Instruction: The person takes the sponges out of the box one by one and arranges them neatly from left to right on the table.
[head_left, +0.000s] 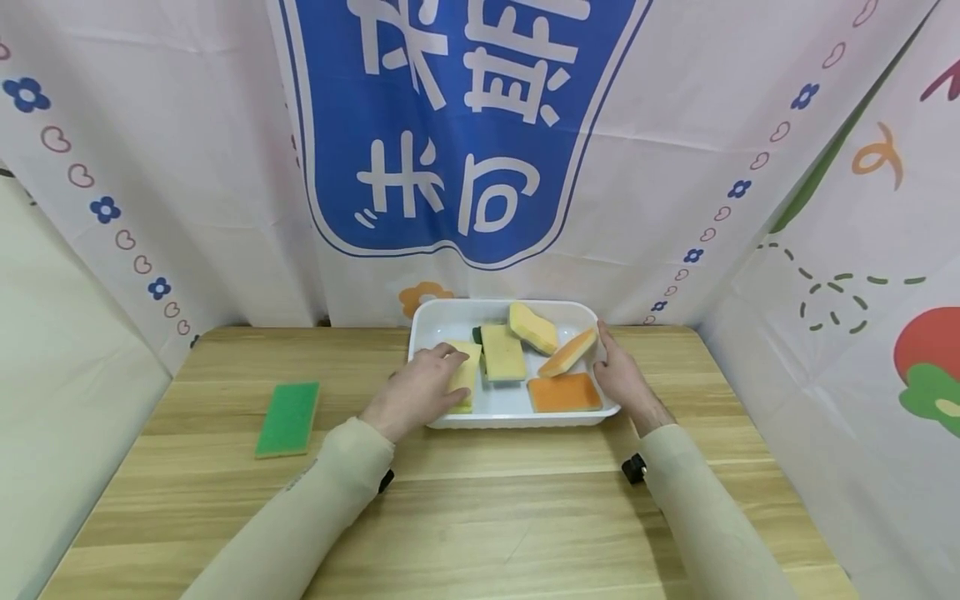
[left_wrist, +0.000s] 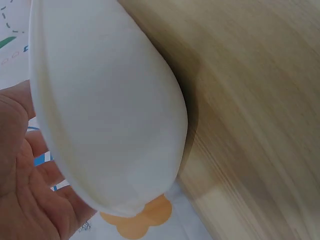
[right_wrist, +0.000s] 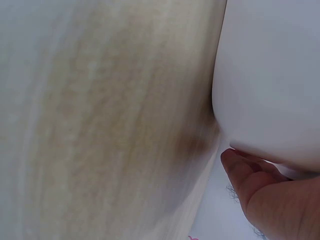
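Note:
A white plastic tray (head_left: 510, 419) stands at the back of the table with several sponges in it. My left hand (head_left: 423, 387) reaches over its left rim, fingers and thumb spread on a yellow sponge (head_left: 467, 375) and partly hiding it. In the left wrist view, the tray's outer wall (left_wrist: 115, 105) hides that sponge. At the right end, my right hand (head_left: 621, 375) holds the tray rim; fingertips (right_wrist: 231, 157) meet the outer wall in the right wrist view. Another yellow sponge (head_left: 503, 354), a thicker yellow one (head_left: 532, 327), a tilted orange-faced one (head_left: 567, 353) and a flat orange one (head_left: 564, 392) lie inside.
A green-faced sponge (head_left: 288, 419) lies on the wooden table (head_left: 510, 517) left of the tray. Behind the tray hangs a printed white cloth (head_left: 637, 208), with more cloth at both sides.

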